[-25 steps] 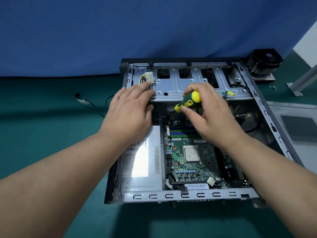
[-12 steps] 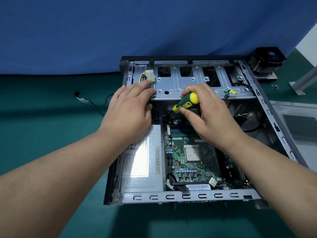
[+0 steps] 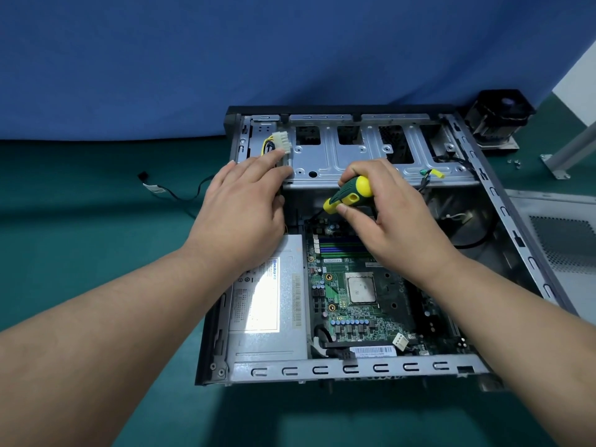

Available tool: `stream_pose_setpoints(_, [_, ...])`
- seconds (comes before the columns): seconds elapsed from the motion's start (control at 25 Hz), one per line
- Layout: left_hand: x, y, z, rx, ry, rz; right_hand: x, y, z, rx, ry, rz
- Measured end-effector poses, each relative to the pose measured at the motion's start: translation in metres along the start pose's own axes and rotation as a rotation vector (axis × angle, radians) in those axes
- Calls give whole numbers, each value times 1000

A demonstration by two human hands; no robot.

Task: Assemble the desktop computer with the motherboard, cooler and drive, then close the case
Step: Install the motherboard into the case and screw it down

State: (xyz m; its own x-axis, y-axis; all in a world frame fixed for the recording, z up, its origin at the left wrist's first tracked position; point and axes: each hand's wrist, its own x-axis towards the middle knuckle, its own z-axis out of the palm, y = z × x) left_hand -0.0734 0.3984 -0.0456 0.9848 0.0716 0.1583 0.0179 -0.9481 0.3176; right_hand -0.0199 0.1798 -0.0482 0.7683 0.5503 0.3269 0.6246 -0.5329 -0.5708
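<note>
The open computer case (image 3: 354, 369) lies flat on a green mat. Inside it sit a green motherboard (image 3: 358, 311) with a bare CPU (image 3: 361, 288) and a silver power supply (image 3: 267, 301). My right hand (image 3: 396, 217) grips a green and yellow screwdriver (image 3: 350, 193), whose tip points down at the board's far edge under the drive bay (image 3: 364, 153). My left hand (image 3: 245, 204) rests flat on the bay's left end, fingers straight, next to a white power connector (image 3: 281, 140). The black cooler (image 3: 498, 114) stands outside the case at the back right.
The grey side panel (image 3: 561, 240) lies right of the case. Several small screws (image 3: 514, 162) and a metal stand foot (image 3: 558, 166) sit at the far right. A loose black cable (image 3: 174, 191) lies on the mat to the left. A blue backdrop rises behind.
Both hands stay where they were on the case. The screwdriver handle has turned slightly in my right hand's fingers, and the view has shifted a little.
</note>
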Motion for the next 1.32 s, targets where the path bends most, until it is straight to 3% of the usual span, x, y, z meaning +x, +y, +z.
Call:
stream_pose_setpoints(0.64, [0,1,0,8,3,-6,5,-12,2,-175,-6,76])
stream_pose_setpoints(0.84, [0,2,-1,13,6,-7,9,-17,-1,-426,20,113])
stream_pose_setpoints(1.04, [-1,3,-1,17,10,-10,8,-16,1,-234,-16,17])
stream_pose_setpoints(1.2, [-1,3,0,21,7,-10,11,-17,1,-322,86,51])
stream_pose_setpoints(1.32, [-1,3,-1,19,5,-6,11,-17,3,-235,14,41])
